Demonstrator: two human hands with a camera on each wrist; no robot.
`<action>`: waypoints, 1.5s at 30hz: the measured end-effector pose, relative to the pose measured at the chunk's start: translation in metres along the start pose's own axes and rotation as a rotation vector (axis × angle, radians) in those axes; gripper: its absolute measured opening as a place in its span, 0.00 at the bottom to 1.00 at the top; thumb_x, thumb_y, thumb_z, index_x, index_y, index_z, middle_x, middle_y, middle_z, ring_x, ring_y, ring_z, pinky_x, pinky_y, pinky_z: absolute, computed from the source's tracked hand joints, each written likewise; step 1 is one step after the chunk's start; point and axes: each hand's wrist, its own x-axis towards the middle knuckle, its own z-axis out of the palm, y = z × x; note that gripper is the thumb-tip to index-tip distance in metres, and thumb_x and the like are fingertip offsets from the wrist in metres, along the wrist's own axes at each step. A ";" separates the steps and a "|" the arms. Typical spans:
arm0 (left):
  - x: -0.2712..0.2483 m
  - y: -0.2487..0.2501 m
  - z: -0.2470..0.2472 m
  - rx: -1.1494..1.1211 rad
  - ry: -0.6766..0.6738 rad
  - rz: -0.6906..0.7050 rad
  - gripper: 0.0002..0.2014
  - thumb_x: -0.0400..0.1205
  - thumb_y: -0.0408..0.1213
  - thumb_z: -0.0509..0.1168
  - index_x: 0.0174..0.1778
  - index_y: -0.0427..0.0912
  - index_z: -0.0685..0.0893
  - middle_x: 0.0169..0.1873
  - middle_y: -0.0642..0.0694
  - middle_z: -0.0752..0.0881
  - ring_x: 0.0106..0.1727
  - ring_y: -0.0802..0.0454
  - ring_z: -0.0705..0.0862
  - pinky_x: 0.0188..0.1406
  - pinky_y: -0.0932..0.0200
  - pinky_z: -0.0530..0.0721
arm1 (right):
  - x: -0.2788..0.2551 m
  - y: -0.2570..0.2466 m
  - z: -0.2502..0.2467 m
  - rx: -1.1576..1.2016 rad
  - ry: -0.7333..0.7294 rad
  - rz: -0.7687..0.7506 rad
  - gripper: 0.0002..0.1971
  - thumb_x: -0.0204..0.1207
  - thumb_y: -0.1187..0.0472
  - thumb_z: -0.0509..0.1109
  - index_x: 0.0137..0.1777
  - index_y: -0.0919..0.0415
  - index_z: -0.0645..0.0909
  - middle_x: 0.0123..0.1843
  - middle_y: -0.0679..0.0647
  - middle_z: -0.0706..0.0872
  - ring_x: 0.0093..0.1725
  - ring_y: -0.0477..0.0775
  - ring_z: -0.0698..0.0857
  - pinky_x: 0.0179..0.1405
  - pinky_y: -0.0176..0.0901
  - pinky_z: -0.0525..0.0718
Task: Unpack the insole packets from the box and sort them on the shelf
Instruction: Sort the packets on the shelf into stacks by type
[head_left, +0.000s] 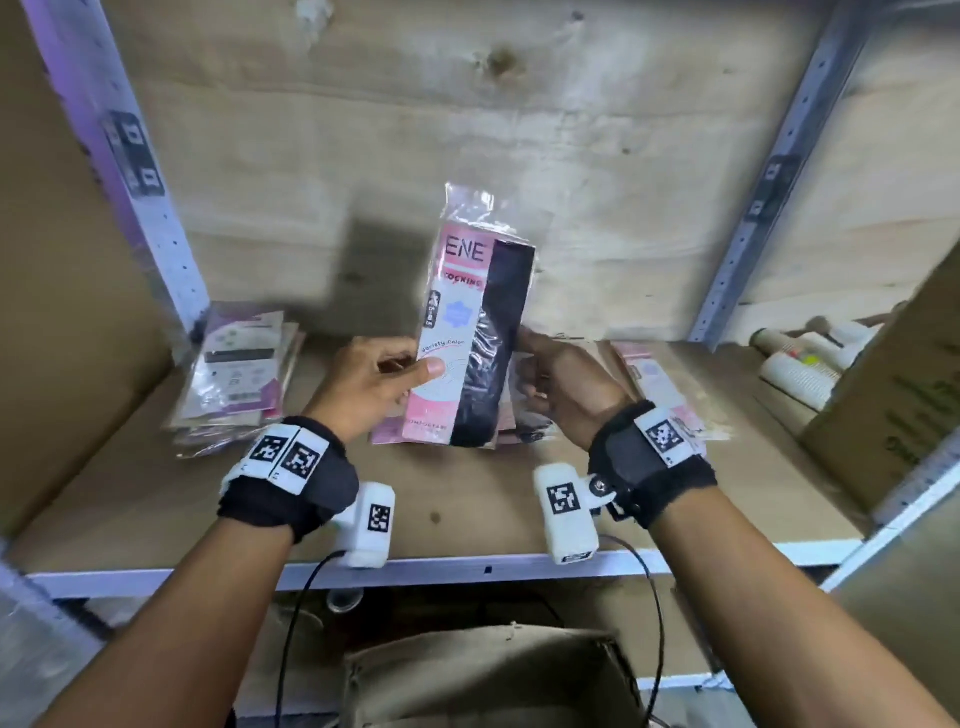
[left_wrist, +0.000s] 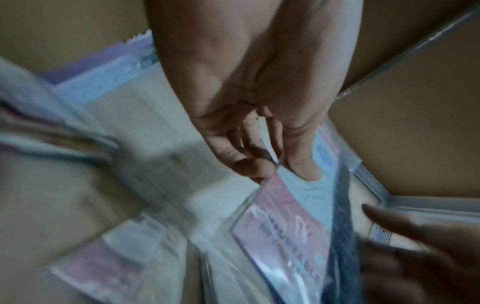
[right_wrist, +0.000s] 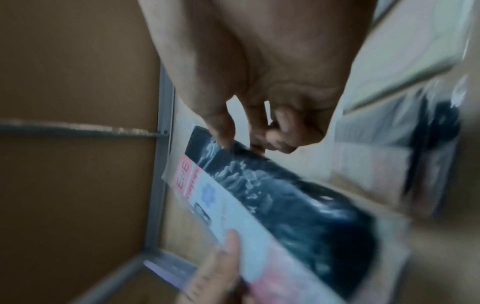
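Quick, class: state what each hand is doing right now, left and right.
Left hand: holds the pink packet, thumb on its front.
Right hand: fingers curled at the packet's right edge; whether they grip it cannot be told.

Packet (head_left: 475, 322) hides right hand (head_left: 569, 387) fingertips; shelf stacks (head_left: 239, 374) blurred (labels perhaps unreadable).

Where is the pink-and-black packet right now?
Head view, centre: the pink-and-black plastic packet is upright above the shelf board, between left hand and right hand.
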 end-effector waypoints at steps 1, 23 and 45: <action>0.003 -0.003 0.007 -0.044 -0.023 -0.037 0.11 0.80 0.42 0.73 0.53 0.40 0.91 0.47 0.40 0.93 0.41 0.53 0.85 0.41 0.52 0.87 | 0.000 0.010 -0.004 -0.118 0.019 -0.023 0.10 0.82 0.55 0.69 0.54 0.62 0.82 0.34 0.60 0.71 0.31 0.53 0.69 0.28 0.43 0.64; 0.059 -0.051 -0.011 -0.120 0.132 -0.371 0.16 0.76 0.43 0.77 0.58 0.42 0.90 0.49 0.42 0.92 0.46 0.50 0.89 0.53 0.57 0.86 | 0.018 0.068 -0.056 -0.282 -0.469 0.045 0.17 0.83 0.68 0.65 0.71 0.67 0.79 0.64 0.76 0.83 0.52 0.77 0.81 0.37 0.51 0.83; 0.031 -0.050 -0.013 0.006 0.196 -0.314 0.25 0.84 0.60 0.58 0.26 0.48 0.76 0.23 0.48 0.75 0.24 0.50 0.73 0.33 0.56 0.70 | 0.000 0.059 -0.081 -0.483 -0.344 -0.228 0.13 0.82 0.66 0.68 0.54 0.79 0.79 0.38 0.65 0.76 0.29 0.52 0.71 0.24 0.39 0.70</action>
